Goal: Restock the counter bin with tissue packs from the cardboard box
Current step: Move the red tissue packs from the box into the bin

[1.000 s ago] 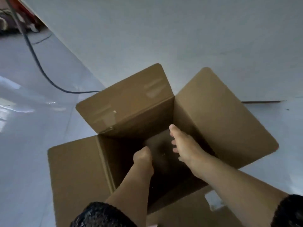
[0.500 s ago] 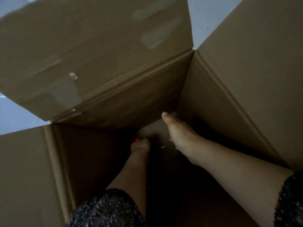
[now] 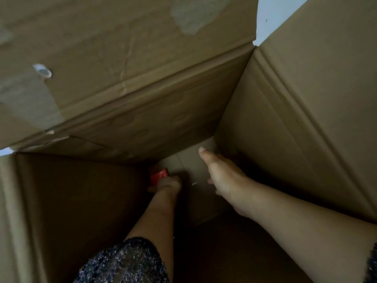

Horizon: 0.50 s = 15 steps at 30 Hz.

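Note:
I look deep into a big brown cardboard box (image 3: 295, 123) with its flaps standing up around the view. Down in the dark bottom, my left hand (image 3: 168, 185) curls its fingers round a small red tissue pack (image 3: 159, 176), of which only one corner shows. My right hand (image 3: 221, 176) reaches in beside it, fingers straight and thumb up, close to the far right corner above the box floor. It holds nothing. The counter bin is out of sight.
The far flap (image 3: 122, 54) leans over the opening and carries tape marks. Pale floor (image 3: 271, 15) shows in the gap between the far and right flaps. The box bottom is dark and little of it can be made out.
The view has dropped from above the box into it. Both hands went deeper. The left hand now holds a red pack that showed only as a sliver half a second ago.

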Each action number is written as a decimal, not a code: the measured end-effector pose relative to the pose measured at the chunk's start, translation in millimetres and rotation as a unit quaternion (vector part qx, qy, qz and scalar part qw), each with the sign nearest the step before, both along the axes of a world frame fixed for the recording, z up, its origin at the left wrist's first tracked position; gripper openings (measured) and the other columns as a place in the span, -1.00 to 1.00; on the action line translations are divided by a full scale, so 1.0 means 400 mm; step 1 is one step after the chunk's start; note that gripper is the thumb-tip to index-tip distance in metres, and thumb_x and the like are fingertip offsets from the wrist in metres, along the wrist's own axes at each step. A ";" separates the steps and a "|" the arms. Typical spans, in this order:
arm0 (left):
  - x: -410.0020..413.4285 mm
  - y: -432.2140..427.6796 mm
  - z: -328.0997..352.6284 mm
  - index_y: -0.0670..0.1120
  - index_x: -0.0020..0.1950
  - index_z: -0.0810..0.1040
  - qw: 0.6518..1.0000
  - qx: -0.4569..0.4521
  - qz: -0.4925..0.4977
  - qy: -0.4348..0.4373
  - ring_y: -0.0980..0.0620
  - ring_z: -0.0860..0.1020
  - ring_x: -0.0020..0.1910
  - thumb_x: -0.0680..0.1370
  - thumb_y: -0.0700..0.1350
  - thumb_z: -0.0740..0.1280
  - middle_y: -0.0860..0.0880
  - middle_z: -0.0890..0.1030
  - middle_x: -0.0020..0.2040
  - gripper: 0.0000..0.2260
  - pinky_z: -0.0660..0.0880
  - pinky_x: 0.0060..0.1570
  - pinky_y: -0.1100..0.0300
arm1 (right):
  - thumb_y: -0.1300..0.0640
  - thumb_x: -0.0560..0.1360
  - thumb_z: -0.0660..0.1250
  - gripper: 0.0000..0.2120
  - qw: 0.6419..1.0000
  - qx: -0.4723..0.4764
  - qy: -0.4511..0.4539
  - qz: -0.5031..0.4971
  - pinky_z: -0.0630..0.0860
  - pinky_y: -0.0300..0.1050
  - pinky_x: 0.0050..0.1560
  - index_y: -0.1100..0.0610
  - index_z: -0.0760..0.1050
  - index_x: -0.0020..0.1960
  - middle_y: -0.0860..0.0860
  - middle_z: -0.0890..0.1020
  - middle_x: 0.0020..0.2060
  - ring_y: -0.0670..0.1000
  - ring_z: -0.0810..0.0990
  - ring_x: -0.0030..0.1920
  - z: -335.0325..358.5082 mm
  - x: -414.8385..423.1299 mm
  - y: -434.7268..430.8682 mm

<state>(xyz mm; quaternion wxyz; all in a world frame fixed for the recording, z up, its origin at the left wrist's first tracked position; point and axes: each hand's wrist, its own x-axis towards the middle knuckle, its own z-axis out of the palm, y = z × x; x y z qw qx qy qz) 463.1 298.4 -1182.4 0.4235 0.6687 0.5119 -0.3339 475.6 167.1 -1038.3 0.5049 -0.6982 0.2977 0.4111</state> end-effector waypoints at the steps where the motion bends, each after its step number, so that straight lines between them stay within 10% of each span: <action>1: 0.001 0.000 0.010 -0.30 0.39 0.38 1.000 0.000 -0.003 -0.006 -0.26 0.44 0.30 0.57 -0.09 0.27 -0.31 0.43 0.35 -0.55 0.43 0.28 -0.05 | -0.29 0.55 0.01 -0.43 1.000 0.000 0.000 0.003 0.32 0.13 0.34 0.01 0.28 0.43 0.04 0.41 0.33 0.09 0.43 0.28 0.001 0.000 0.002; 4: -0.004 0.001 0.031 -0.34 0.32 0.40 1.000 -0.015 -0.003 -0.007 -0.25 0.53 -0.05 0.56 -0.13 0.30 -0.29 0.53 0.05 -0.60 0.53 -0.06 0.05 | -0.28 0.55 0.03 -0.45 1.000 0.005 0.005 -0.001 0.34 0.12 0.32 0.00 0.29 0.41 0.02 0.42 0.31 0.08 0.43 0.27 0.002 -0.001 0.007; 8: -0.003 -0.005 0.022 -0.32 0.29 0.44 0.998 -0.012 -0.060 0.011 -0.35 0.46 0.23 0.58 -0.04 0.25 -0.38 0.42 0.30 -0.59 0.45 0.24 -0.10 | -0.26 0.56 0.05 -0.47 1.000 0.008 0.003 0.003 0.35 0.09 0.32 0.01 0.30 0.41 0.02 0.44 0.30 0.07 0.44 0.27 0.002 -0.004 0.012; 11: -0.003 -0.005 0.029 -0.25 0.03 0.56 0.996 -0.011 -0.090 0.013 -0.20 0.53 0.18 0.57 -0.03 0.27 -0.28 0.56 0.10 -0.72 0.46 0.25 0.01 | -0.25 0.56 0.06 -0.47 1.000 0.007 0.003 0.004 0.35 0.09 0.31 0.01 0.30 0.41 0.03 0.43 0.31 0.08 0.43 0.27 -0.003 -0.007 0.015; 15: 0.003 -0.010 0.028 -0.27 0.26 0.50 0.996 -0.059 -0.061 -0.011 -0.17 0.56 0.17 0.60 -0.15 0.25 -0.25 0.55 0.23 -0.71 0.58 0.05 0.06 | -0.26 0.55 0.06 -0.46 1.000 0.009 0.007 0.004 0.34 0.10 0.32 0.01 0.29 0.42 0.03 0.42 0.33 0.08 0.42 0.28 -0.005 -0.010 0.014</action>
